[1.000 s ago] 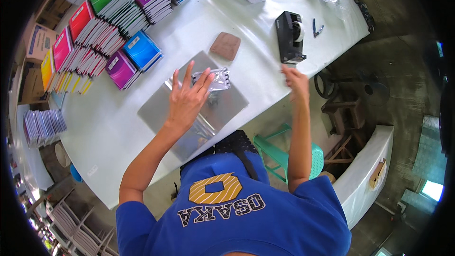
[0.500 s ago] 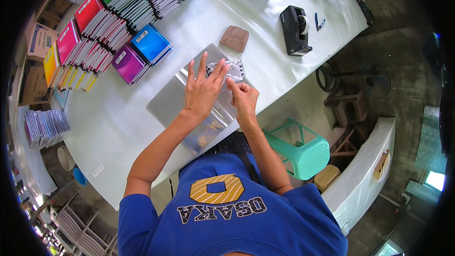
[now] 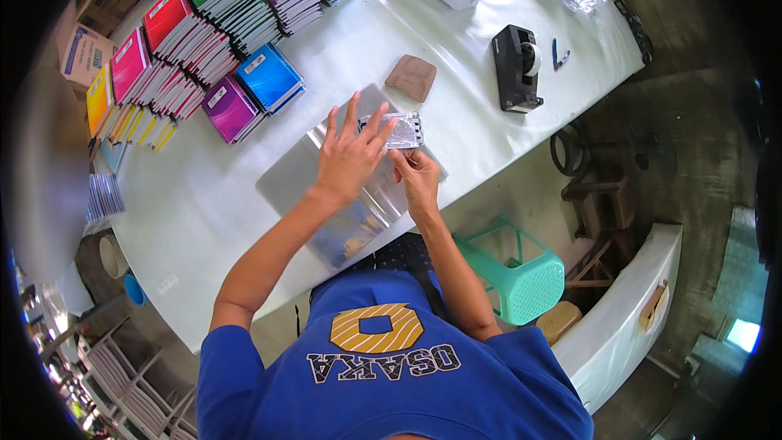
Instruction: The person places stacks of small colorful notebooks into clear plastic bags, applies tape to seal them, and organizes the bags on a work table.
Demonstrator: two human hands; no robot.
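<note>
A small clear-wrapped packet [image 3: 405,132] with dark marks along its edges lies over the far end of a shiny grey plastic sheet [image 3: 293,169]. My left hand [image 3: 346,159] rests with its fingers spread, their tips over the packet's left part. Thumb and forefinger of my right hand [image 3: 419,181] are pinched together at the packet's near edge; exactly what bit they grip is too small to tell. Just beyond lies a brown folded pad [image 3: 410,78].
Stacks of coloured spiral notebooks [image 3: 220,28] fill the far left. A black tape dispenser [image 3: 516,69] and blue snips [image 3: 560,55] sit to the right. Beyond the table's right edge stands a green plastic stool [image 3: 521,277]. A large blurred shape [image 3: 49,179] is at the left rim.
The view has shifted slightly. My right hand has drawn a little nearer to me, uncovering more of the packet. My left hand stays spread. A blurred shape has entered at the left rim.
</note>
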